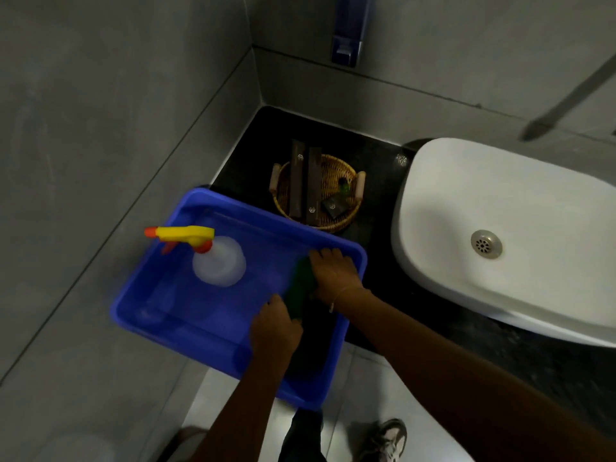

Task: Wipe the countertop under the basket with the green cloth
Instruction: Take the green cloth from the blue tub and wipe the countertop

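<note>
- The green cloth is held inside the blue tub; the right hand grip and left hand grip are pressed onto it.
- The wicker basket is set on the dark surface, hemmed between tub and white basin.
- A spray bottle is stood in the tub.

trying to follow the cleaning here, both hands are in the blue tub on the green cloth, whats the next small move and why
Probably lift the green cloth out of the blue tub. Both the left hand and right hand are on it, and the wicker basket sits untouched on the black countertop, so no wiping has begun.
</note>
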